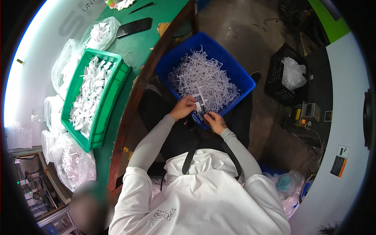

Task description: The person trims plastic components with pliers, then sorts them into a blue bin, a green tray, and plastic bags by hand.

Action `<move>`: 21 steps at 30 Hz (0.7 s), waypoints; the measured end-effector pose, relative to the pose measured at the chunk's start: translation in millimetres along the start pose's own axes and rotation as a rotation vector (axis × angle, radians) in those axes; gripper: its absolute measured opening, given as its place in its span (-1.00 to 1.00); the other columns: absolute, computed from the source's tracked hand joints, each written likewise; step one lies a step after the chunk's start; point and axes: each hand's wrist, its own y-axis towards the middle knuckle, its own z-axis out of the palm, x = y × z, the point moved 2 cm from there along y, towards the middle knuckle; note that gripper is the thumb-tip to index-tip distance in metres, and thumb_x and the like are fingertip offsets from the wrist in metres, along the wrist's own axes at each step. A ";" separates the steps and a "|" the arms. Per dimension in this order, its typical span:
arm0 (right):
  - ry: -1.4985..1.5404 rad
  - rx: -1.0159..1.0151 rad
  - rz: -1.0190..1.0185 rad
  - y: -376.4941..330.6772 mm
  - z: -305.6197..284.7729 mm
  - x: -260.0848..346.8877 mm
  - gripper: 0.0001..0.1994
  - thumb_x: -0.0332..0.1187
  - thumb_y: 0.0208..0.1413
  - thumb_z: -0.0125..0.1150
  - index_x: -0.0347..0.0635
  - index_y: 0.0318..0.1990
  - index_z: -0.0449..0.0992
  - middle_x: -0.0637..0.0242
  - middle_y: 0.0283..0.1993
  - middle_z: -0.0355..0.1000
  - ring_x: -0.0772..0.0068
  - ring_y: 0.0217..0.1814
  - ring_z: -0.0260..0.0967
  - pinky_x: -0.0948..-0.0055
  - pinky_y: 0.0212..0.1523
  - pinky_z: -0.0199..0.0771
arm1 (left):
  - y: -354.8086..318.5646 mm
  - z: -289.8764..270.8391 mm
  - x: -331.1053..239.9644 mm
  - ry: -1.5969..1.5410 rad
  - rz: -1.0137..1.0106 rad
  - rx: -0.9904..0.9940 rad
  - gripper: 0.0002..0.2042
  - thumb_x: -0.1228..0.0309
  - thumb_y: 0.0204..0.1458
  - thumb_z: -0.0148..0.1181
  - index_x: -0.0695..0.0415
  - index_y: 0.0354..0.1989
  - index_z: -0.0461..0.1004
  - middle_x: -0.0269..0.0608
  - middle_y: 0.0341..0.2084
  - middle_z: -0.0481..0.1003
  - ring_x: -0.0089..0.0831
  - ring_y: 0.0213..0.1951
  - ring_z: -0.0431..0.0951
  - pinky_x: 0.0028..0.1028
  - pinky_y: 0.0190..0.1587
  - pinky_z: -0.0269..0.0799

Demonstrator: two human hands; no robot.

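Note:
Over the near edge of a blue bin [247, 83], my left hand [183, 108] pinches a small white plastic part [198, 106] with thin branching stems. Close on its right, my right hand [216, 123] is closed round a small dark hand tool, mostly hidden by the fingers; its tip is near the white part. Beneath both hands, the bin holds a large heap of thin white branching plastic pieces [207, 76].
To the left, a green tray [96, 135] of small white parts stands on a green table [131, 53]. Clear bags [74, 160] of white pieces lie beside it. A phone [134, 28] rests farther back. On the right stands a black crate [275, 84] with a clear bag inside.

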 end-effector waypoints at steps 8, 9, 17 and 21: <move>-0.156 -0.006 -0.033 -6.6 0.3 13.7 -0.64 -0.14 0.14 0.11 -0.30 -0.14 0.44 0.28 -0.31 0.50 0.51 -0.28 0.45 0.54 -0.19 0.41 | 0.6 2.7 -1.1 -0.147 -0.081 0.081 -0.75 0.52 0.05 0.14 0.25 -0.11 0.30 -0.23 -0.40 0.48 -0.47 -0.30 0.53 -0.50 -0.20 0.50; -0.200 -0.011 -0.035 -8.0 1.3 17.9 -0.65 -0.14 0.14 0.11 -0.30 -0.14 0.44 0.28 -0.31 0.50 0.51 -0.28 0.45 0.54 -0.19 0.41 | -1.1 2.3 -2.2 -0.189 -0.096 0.070 -0.76 0.52 0.05 0.14 0.25 -0.12 0.30 -0.23 -0.40 0.48 -0.45 -0.31 0.55 -0.49 -0.21 0.53; -0.079 0.019 0.002 -5.5 -0.5 12.4 -0.67 -0.16 0.14 0.11 -0.29 -0.15 0.44 0.28 -0.33 0.50 0.53 -0.32 0.45 0.53 -0.24 0.42 | 1.2 3.6 0.7 -0.195 -0.119 0.087 -0.78 0.55 0.03 0.15 0.24 -0.16 0.30 -0.19 -0.37 0.49 -0.42 -0.28 0.55 -0.48 -0.19 0.53; -0.125 0.018 -0.009 -4.9 -0.8 13.4 -0.67 -0.16 0.14 0.11 -0.28 -0.16 0.46 0.28 -0.37 0.49 0.52 -0.39 0.45 0.53 -0.31 0.43 | 2.9 3.0 4.1 -0.180 -0.145 0.098 -0.78 0.56 0.03 0.15 0.24 -0.17 0.31 -0.16 -0.35 0.49 -0.41 -0.27 0.55 -0.46 -0.16 0.54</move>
